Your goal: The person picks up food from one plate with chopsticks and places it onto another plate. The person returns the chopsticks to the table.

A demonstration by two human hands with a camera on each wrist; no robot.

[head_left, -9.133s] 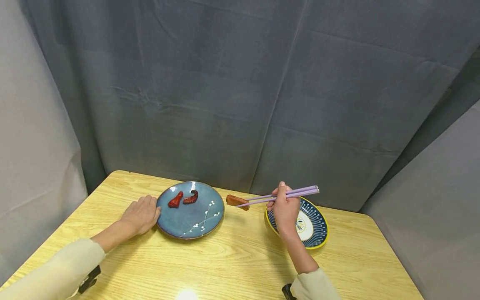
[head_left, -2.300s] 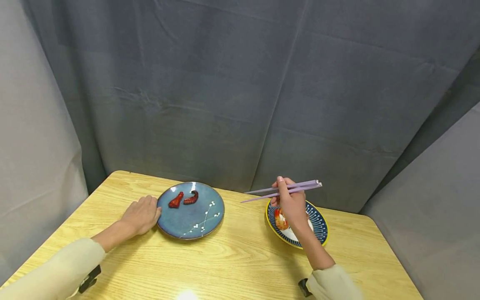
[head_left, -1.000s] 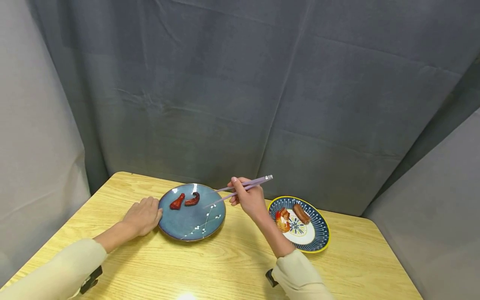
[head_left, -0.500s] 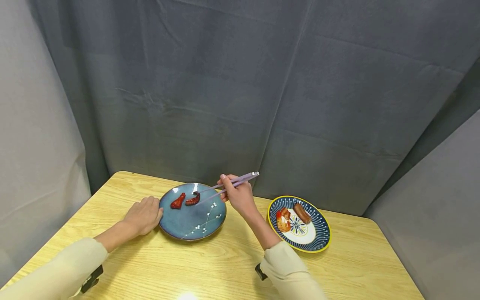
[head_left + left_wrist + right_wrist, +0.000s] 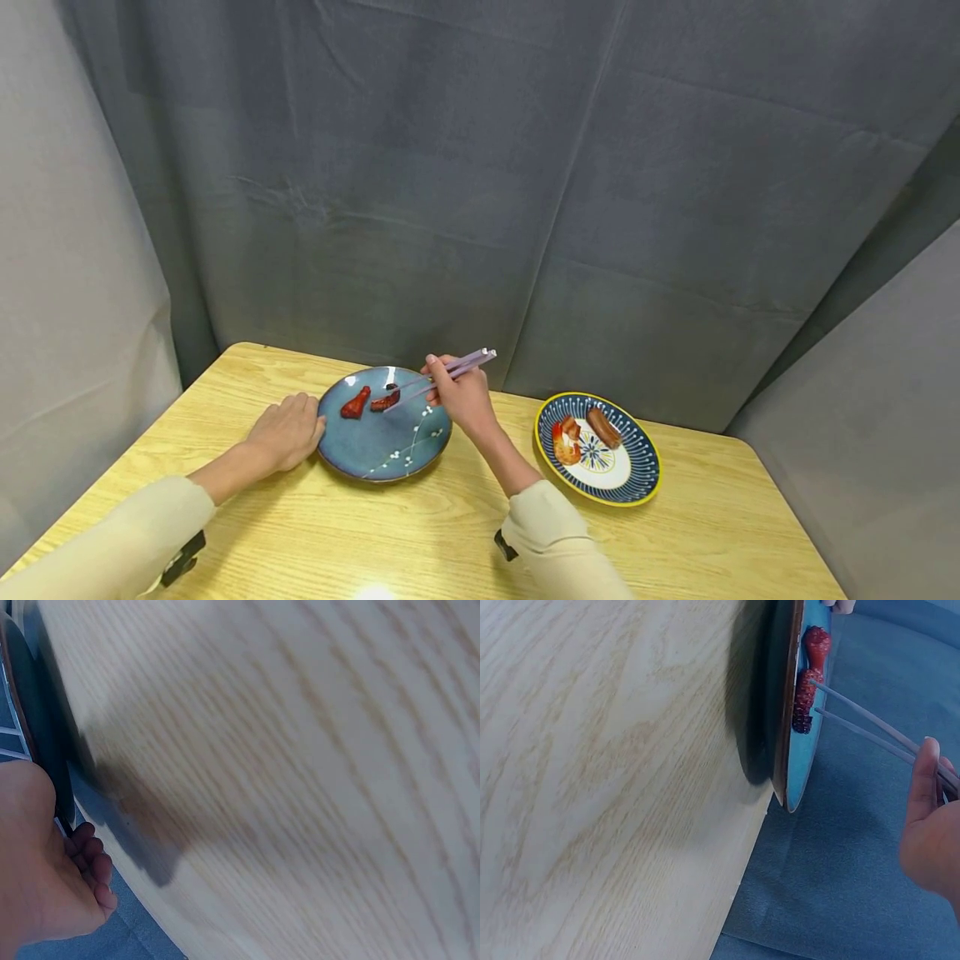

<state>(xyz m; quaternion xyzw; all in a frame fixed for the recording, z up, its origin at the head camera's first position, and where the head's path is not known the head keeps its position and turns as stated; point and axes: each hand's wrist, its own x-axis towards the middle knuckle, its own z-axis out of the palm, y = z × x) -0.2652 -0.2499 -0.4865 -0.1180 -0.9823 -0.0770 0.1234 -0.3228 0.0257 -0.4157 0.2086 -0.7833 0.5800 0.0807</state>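
Note:
My right hand [image 5: 467,402] holds a pair of lilac chopsticks [image 5: 459,367] over the blue plate [image 5: 375,450]. Their slightly parted tips are at a dark red, curled piece of food [image 5: 386,401] that resembles an octopus tentacle. In the right wrist view, one chopstick tip overlaps that piece [image 5: 804,701]; whether it is pinched I cannot tell. Left of it lies a red drumstick-shaped piece [image 5: 356,403]. My left hand [image 5: 285,433] holds the plate's left rim, thumb at the edge and fingers curled beside it in the left wrist view [image 5: 45,862].
To the right stands a patterned dish [image 5: 643,467] with a yellow rim. It bears a shrimp [image 5: 566,448], a small reddish-brown piece [image 5: 571,427] and a brown ridged piece [image 5: 603,427]. A grey curtain [image 5: 420,183] hangs behind the wooden table [image 5: 360,533].
Earlier, my right hand carried the brown ridged piece in the chopsticks; it now lies in the patterned dish. The chopsticks have since moved left to the curled piece. My left hand stays at the rim.

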